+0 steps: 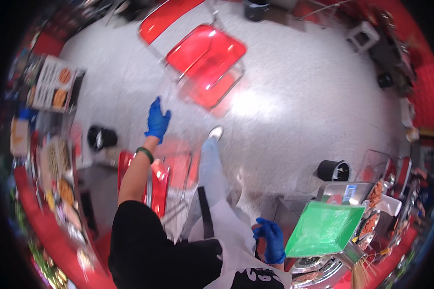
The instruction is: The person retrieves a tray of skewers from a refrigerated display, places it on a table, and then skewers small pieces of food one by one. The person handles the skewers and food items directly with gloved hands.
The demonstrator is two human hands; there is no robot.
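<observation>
My left hand (157,120), in a blue glove, is stretched out over the floor with its fingers apart and nothing in it. A green beaded bracelet (145,154) circles the wrist. A red folding chair (206,54) with metal legs stands beyond that hand. Low in the view, my right hand (269,240), also gloved in blue, hangs beside my apron, fingers partly bent, with nothing seen in it. Just right of it is a green tray (325,229) at the counter, close to a metal container (355,252) of thin wooden skewers (361,274).
Black bins stand on the floor at left (102,137) and right (333,170). Another red chair (161,188) is under my left forearm. A food counter (63,191) runs along the left; plates of reddish food (369,224) sit at the right. A printed sign (53,83) stands far left.
</observation>
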